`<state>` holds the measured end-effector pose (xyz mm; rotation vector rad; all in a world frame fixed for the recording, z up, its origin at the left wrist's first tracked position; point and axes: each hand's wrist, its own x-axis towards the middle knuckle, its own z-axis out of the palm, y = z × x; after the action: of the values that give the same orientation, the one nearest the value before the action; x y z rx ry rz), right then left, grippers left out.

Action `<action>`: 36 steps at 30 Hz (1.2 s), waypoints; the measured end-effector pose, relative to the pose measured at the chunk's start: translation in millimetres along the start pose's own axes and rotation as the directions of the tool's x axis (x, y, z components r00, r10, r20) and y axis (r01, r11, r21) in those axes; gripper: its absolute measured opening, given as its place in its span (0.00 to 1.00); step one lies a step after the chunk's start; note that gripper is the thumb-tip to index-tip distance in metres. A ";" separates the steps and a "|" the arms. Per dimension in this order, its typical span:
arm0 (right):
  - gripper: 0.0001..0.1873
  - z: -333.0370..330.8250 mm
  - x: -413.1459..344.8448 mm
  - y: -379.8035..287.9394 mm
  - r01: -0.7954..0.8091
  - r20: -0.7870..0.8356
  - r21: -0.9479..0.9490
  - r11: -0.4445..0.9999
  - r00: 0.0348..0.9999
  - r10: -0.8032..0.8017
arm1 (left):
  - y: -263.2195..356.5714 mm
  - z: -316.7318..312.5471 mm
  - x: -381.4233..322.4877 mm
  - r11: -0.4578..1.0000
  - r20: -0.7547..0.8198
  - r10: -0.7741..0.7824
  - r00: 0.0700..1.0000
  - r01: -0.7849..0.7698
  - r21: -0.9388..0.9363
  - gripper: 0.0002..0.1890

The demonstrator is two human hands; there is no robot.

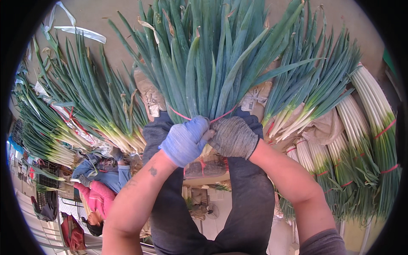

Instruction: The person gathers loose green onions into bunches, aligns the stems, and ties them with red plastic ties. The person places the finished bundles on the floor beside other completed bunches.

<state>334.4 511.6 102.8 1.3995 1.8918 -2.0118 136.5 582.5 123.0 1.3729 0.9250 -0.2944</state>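
A big bundle of green onions (204, 73) lies between my legs, its green leaves fanned out away from me. A pink tie (227, 114) runs across the leaves on both sides of my hands. My left hand (186, 140), in a blue knit glove, and my right hand (235, 137), in a grey knit glove, meet at the middle of the tie. Both have their fingers closed on it, and the fingertips touch. The exact grip and any knot are hidden by the gloves. Only a little of the pale stalks shows below my hands.
Loose green onions (92, 95) lie at the left, others (309, 86) at the right. Bundles with pink ties (371, 127) are stacked at the far right. A person in a pink top (102, 197) holds stalks at the lower left. White plastic strips (81, 32) lie on the floor.
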 end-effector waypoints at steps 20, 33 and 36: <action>0.21 13.8 17.8 69.8 -0.072 -0.212 0.426 0.902 0.961 0.177 | 27.7 36.5 16.7 0.947 -0.242 -0.083 0.967 0.152 0.284 0.09; 0.18 -1.7 12.2 60.0 -0.105 -0.119 0.450 0.887 0.977 0.176 | -16.5 35.8 12.5 0.985 -0.018 0.065 0.998 -0.062 0.160 0.08; 0.15 -10.6 1.8 54.8 -0.121 0.029 0.534 0.837 0.992 0.125 | -25.9 29.4 6.8 0.919 0.121 0.177 0.977 -0.208 0.334 0.09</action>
<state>371.1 507.4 61.0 1.5767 1.2307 -2.5877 134.8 551.8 97.8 1.7476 0.6764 -0.3758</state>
